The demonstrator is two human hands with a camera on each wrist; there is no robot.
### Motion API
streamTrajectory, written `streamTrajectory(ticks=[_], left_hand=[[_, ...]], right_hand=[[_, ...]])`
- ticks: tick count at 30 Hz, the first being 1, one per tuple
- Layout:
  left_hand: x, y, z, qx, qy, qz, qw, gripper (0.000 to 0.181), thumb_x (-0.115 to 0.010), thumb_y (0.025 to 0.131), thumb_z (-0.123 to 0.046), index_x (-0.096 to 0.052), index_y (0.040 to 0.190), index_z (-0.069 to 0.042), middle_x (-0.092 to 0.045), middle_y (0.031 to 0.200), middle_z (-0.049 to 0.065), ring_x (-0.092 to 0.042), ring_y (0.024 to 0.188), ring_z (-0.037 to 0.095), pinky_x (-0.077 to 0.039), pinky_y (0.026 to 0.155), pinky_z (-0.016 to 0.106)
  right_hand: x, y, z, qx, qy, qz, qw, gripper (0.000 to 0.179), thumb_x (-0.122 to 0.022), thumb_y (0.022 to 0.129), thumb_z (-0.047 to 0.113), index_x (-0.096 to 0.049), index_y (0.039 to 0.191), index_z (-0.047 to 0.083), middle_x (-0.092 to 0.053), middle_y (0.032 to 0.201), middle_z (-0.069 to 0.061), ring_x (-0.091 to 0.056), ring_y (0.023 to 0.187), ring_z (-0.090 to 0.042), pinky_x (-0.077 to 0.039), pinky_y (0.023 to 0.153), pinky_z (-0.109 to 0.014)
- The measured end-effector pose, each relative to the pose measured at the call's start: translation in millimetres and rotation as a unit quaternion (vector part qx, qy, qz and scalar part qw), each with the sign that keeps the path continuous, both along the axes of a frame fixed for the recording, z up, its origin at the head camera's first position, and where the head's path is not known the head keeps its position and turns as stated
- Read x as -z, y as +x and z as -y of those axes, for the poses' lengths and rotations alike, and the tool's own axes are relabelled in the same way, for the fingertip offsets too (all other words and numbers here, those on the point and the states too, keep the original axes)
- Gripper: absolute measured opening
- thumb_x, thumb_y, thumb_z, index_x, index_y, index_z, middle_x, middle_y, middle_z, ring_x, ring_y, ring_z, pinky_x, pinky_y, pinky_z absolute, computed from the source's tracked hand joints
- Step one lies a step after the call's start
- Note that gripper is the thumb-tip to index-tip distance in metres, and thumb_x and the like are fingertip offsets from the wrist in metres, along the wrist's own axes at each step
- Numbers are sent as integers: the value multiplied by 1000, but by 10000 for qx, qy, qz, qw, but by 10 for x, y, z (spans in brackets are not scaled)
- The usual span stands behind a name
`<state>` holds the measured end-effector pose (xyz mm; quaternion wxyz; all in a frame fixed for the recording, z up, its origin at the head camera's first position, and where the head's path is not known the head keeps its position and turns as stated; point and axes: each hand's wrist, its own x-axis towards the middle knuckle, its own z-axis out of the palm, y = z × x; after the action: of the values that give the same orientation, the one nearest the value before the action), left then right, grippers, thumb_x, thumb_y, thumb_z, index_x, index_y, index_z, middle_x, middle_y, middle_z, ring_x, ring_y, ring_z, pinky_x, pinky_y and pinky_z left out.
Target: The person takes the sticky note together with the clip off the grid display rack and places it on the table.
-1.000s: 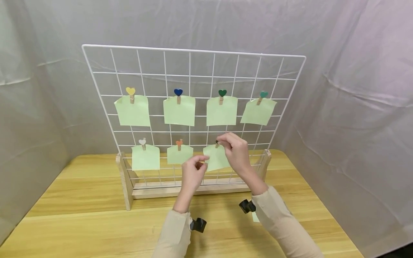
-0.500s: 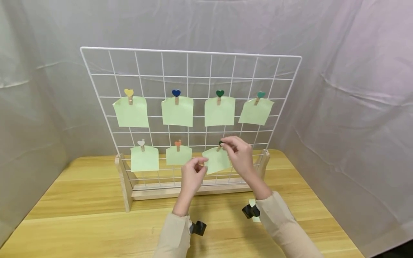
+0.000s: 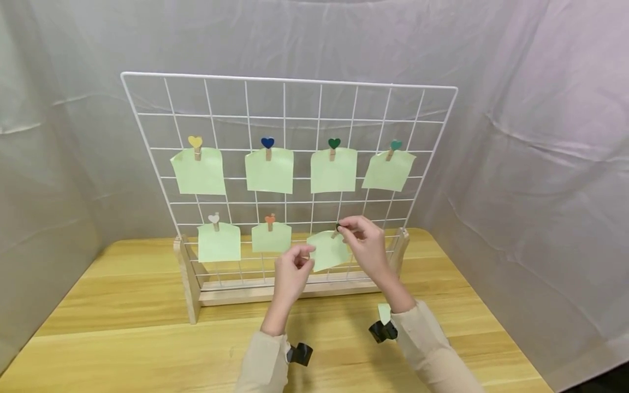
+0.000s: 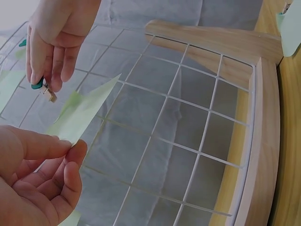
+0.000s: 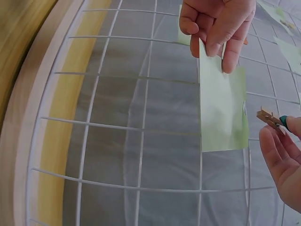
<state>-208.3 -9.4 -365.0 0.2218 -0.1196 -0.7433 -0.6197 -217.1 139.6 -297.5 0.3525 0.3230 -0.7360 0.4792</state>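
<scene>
My left hand pinches the left edge of a pale green paper note in front of the white wire grid's lower part. Between thumb and fingers, my right hand holds a small wooden clothespin with a dark green end. In the right wrist view the clothespin is a little apart from the note. The left wrist view also shows a gap between the clothespin and the paper.
The wire grid stands in a wooden base on a wooden table. Heart-topped clothespins hold several other notes on it. Another piece of green paper lies on the table by the right sleeve. Grey cloth hangs behind.
The clothespin and the note have moved down slightly from the grid wire. The clothespin has tilted and come off the note. My left hand keeps its pinch on the paper.
</scene>
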Motion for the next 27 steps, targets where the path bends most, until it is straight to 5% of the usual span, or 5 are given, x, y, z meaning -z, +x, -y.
streamTrajectory(ticks=[17,27], left_hand=[[140,42,-20,83,-152,107,9998,20,-59,73,13,-64,89,4,-62,78,14,-54,59,16,-45,52,21],[213,87,-56,175,-134,175,9996,19,-58,73,13,-64,89,5,-62,79,15,-54,58,15,-44,50,20]], right_hand=[[201,59,-79,-90,-190,470,9987,8,-58,75,-19,-58,82,-16,-59,78,-24,-56,61,-38,-50,51,-39],[347,132,-96,-75,-222,341,9991,9,-60,72,-20,-58,80,-15,-59,79,-24,-59,65,-28,-51,51,-31]])
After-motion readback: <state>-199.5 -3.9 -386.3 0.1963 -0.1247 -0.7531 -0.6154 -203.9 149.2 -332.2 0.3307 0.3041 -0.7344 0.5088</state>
